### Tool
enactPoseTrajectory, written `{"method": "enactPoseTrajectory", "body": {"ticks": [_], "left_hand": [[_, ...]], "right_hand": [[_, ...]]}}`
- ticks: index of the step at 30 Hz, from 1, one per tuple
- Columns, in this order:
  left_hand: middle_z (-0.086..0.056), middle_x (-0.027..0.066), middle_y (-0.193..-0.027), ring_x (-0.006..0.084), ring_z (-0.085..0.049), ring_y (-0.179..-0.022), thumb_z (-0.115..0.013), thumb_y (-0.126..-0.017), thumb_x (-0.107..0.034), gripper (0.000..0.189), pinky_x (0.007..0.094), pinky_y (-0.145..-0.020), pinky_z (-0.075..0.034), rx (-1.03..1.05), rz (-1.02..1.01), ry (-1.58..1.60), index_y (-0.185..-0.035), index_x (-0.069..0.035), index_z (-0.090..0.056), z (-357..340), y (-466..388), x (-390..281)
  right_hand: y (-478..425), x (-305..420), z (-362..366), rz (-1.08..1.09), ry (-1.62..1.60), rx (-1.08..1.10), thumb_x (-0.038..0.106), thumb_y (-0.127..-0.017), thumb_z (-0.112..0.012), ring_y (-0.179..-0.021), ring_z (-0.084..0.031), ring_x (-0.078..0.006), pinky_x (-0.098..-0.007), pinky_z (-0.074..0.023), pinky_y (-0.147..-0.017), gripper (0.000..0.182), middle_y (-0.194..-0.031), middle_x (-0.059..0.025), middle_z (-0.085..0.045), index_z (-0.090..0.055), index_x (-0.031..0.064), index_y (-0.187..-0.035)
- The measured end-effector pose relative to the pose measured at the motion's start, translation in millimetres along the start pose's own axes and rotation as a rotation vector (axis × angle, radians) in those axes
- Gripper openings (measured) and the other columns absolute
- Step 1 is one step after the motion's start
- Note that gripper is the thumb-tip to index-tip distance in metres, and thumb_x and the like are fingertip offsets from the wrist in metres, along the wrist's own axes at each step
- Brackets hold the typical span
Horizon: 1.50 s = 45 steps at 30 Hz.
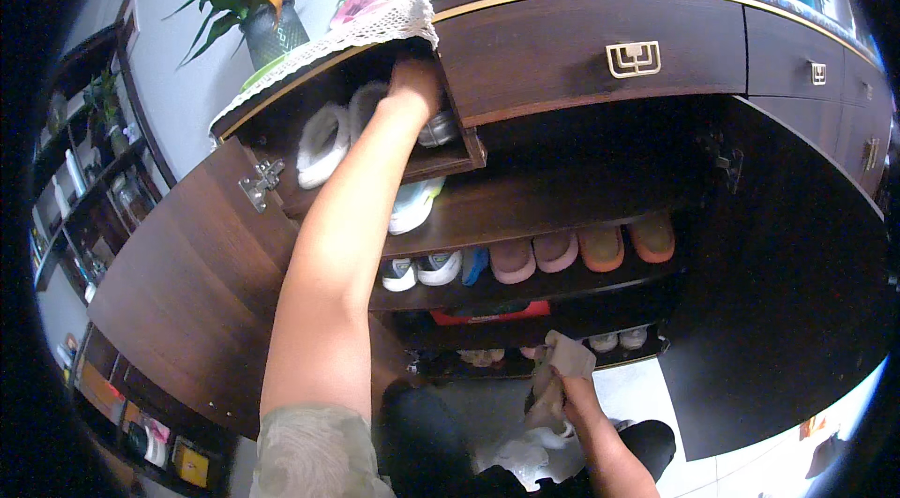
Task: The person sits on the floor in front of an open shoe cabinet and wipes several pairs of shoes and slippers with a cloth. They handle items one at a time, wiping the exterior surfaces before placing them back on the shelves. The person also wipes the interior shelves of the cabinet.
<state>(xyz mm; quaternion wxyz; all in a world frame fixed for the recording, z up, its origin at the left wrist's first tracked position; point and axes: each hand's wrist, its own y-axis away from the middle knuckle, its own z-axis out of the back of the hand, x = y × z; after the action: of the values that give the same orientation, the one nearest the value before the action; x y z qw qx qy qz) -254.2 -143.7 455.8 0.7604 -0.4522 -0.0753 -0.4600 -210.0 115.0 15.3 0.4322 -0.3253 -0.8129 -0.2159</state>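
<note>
My left hand (416, 79) reaches deep into the upper left compartment (429, 169) of a dark wood shoe cabinet. Its fingers are lost in shadow, so any hold is hidden. Just below it sits a silver-grey shoe (439, 130), and to its left stand fleece-lined white shoes (323, 146). Low in front of me, my right hand (575, 389) grips a brown-grey cloth (571, 356) whose folds hang down. Under that cloth lies a crumpled whitish translucent plastic bag (531, 454).
Cabinet doors stand open at left (190, 280) and right (787, 273). Lower shelves hold a white sneaker (410, 209), pink slippers (512, 262), orange slippers (601, 250) and a red box (485, 314). A potted plant (274, 34) stands on the lace-covered top (394, 23).
</note>
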Motion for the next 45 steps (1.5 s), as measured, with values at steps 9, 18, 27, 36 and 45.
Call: {"method": "enactPoseTrajectory", "body": {"ticks": [9, 18, 27, 36, 45], "left_hand": [[-0.047, 0.0235, -0.113, 0.0359, -0.046, -0.105, -0.066, -0.067, -0.019, 0.053, 0.0377, -0.09, -0.038, -0.328, 0.029, 0.716, -0.112, 0.003, -0.046, 14, 47, 7], [-0.051, 0.0149, -0.111, 0.0315, -0.046, -0.107, -0.057, -0.07, 0.004, 0.032, 0.0399, -0.092, -0.035, -0.596, -0.404, 0.717, -0.101, 0.0, -0.055, 36, 165, -78], [-0.051, 0.014, -0.109, 0.0295, -0.045, -0.108, -0.065, -0.064, -0.002, 0.041, 0.0383, -0.093, -0.034, -0.009, -0.274, 1.11, -0.104, -0.001, -0.054, -39, 272, -161], [-0.042, 0.0174, -0.119, 0.0294, -0.043, -0.11, -0.061, -0.073, -0.01, 0.052, 0.0346, -0.091, -0.034, 0.575, 0.461, 1.669, -0.119, -0.002, -0.039, -33, 381, -256], [-0.05, 0.01, -0.116, 0.0184, -0.047, -0.105, -0.043, -0.089, -0.029, 0.039, 0.0316, -0.09, -0.036, 0.696, 0.882, 2.498, -0.117, -0.001, -0.044, -15, 340, -171]], "right_hand": [[-18, 6, -4, -0.059, 0.199, 0.018, 0.018, -0.078, -0.057, -0.083, -0.052, -0.0152, -0.0283, -0.0418, -0.071, 0.023, -0.091, 0.0007, -0.055, -0.054, 0.0116, -0.1], [31, 28, -11, 0.053, 0.477, -0.122, 0.027, -0.08, -0.046, -0.101, -0.048, -0.0316, -0.0361, -0.0399, -0.083, 0.036, -0.109, -0.0165, -0.051, -0.05, 0.006, -0.109], [14, 78, -41, -0.079, 0.43, -0.097, 0.021, -0.08, -0.054, -0.095, -0.05, -0.0181, -0.0282, -0.0413, -0.079, 0.037, -0.105, -0.0072, -0.053, -0.048, 0.0076, -0.114], [30, 47, -23, -0.114, 0.008, -0.123, 0.023, -0.081, -0.058, -0.105, -0.047, -0.0222, -0.0342, -0.0379, -0.089, 0.051, -0.116, -0.011, -0.047, -0.037, 0.002, -0.123], [25, 85, -22, -0.096, -0.58, -0.212, 0.032, -0.084, -0.05, -0.09, -0.055, -0.0196, -0.0337, -0.0458, -0.078, 0.036, -0.102, -0.009, -0.056, -0.049, 0.0036, -0.107]]}}
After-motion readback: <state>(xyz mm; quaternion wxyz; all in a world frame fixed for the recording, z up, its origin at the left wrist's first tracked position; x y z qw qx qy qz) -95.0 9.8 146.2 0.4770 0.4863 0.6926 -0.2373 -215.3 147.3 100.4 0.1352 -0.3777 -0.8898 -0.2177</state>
